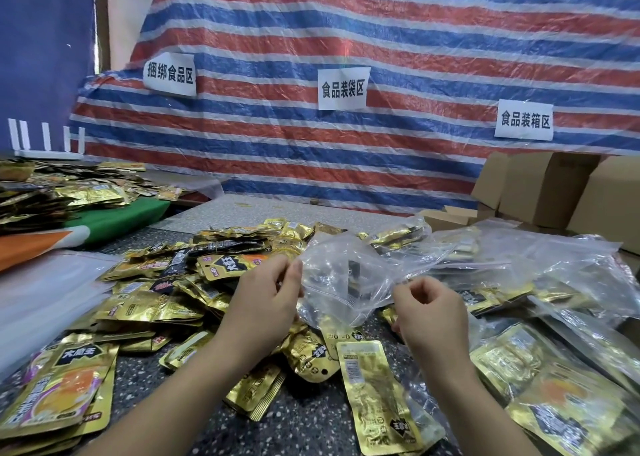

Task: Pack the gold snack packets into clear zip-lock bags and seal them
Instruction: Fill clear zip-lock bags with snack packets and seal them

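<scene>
In the head view, a crumpled clear zip-lock plastic bag [341,282] is being held up just past centre, its edge at 9 o'clock being pinched by the curled fingers of the left hand [268,299] and its edge at 3 o'clock by the thumb and fingers of the right hand [427,312]. Shiny gold foil snack packets [166,303] are being left heaped on the dark speckled stone table [304,421] beneath and from 7 to 11 o'clock of the bag, while filled clear bags of gold packets [554,379] are lying at 3 to 5 o'clock, with brown cardboard boxes [561,192] at 2 o'clock before a red, white and blue striped tarpaulin [346,40].

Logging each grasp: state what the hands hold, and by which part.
Both hands, left hand and right hand, pinch one clear zip-lock bag at its opposite side edges; it looks empty.
</scene>
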{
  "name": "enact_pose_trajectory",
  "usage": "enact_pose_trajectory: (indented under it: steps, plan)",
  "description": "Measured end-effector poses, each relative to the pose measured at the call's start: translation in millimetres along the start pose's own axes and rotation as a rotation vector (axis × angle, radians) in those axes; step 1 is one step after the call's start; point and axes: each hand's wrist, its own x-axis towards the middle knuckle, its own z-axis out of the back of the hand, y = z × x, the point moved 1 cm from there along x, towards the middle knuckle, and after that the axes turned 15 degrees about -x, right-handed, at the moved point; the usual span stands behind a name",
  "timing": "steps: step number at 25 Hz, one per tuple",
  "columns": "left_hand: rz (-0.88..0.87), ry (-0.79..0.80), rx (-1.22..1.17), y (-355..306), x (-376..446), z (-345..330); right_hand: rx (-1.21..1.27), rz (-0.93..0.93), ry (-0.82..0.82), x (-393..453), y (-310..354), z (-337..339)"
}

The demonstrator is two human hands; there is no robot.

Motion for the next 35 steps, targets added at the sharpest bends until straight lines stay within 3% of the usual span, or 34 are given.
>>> enact_pose_trajectory:
  steps: [11,14,18,20,25,30,33,35]
  plan:
    - [0.017,0.047,-0.035,-0.2,-8.7,-7.1,-0.054,0.178,0.171,-10.7,3.5,-13.9]
    - [0.025,0.138,-0.052,-5.0,-19.3,-19.6,-0.002,0.124,0.17,-11.5,4.8,-17.1]
    - [0.062,0.286,0.095,-7.4,-31.1,-30.7,0.066,0.061,0.122,-10.1,5.2,-17.3]
    - [0.007,0.304,0.111,-9.8,-34.3,-32.2,0.059,0.064,0.092,-9.7,3.8,-17.2]
    - [-0.318,0.248,0.172,-14.2,-32.5,-25.7,0.081,0.066,0.021,-8.9,2.5,-18.3]
    - [-0.258,0.333,0.261,-12.5,-34.4,-26.1,0.173,0.042,0.03,-6.3,0.4,-17.7]
    - [-0.368,0.232,0.191,-15.1,-26.4,-21.8,0.376,0.091,0.108,-7.0,5.6,-14.4]
    - [-0.389,0.136,0.125,-16.1,-16.8,-13.0,0.446,0.165,0.077,-8.9,10.0,-9.1]
